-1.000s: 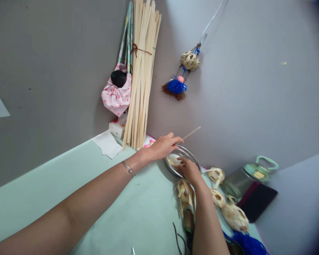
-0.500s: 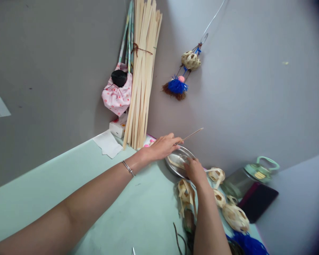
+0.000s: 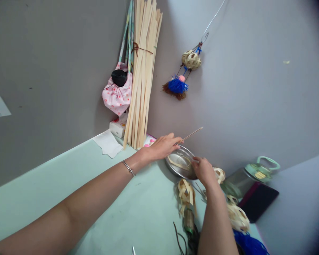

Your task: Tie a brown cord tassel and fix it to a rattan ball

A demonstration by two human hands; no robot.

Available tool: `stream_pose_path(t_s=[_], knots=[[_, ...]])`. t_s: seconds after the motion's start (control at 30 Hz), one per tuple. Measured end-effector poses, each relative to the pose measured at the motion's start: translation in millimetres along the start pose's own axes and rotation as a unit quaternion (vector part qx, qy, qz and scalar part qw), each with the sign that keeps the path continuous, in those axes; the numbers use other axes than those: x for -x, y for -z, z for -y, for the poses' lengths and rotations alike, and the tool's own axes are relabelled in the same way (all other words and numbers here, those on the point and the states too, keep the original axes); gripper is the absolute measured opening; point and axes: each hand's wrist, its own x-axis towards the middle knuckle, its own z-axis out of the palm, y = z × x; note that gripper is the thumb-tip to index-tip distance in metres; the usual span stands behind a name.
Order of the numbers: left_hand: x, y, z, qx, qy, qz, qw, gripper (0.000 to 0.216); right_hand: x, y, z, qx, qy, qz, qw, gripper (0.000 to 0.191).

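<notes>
My left hand (image 3: 164,146) is closed on a thin bamboo strip (image 3: 191,134) that sticks out up and to the right, above the back of a round metal bowl (image 3: 186,174). Inside the bowl lies a curved pale strip (image 3: 177,163). At the bowl's right rim is my right hand (image 3: 204,170), its fingers bent together; whether they grip the rim or a strip is hidden. Just in front of the bowl rests a woven strip ball (image 3: 186,192) with loose ends.
Tied bamboo strips (image 3: 142,78) lean in the corner beside a pink pouch (image 3: 117,97). A woven ornament (image 3: 191,60) with tassels hangs from a wire. A clear bottle (image 3: 236,180), a dark tablet (image 3: 259,202) and blue yarn (image 3: 250,242) lie at the right. White tissue (image 3: 108,143) lies left.
My right hand has moved from inside the bowl out to its right rim, so more of the curved strip shows. My left hand and its bamboo strip have stayed in place.
</notes>
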Motion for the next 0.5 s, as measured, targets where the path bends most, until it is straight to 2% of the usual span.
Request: stream_pose_path(t_s=[0.5], knots=[[-0.1,-0.5,0.1,-0.01,-0.003,-0.001,1.0,0.028,1.5,5.9,1.0,-0.018,-0.003,0.019,1.0,0.036]])
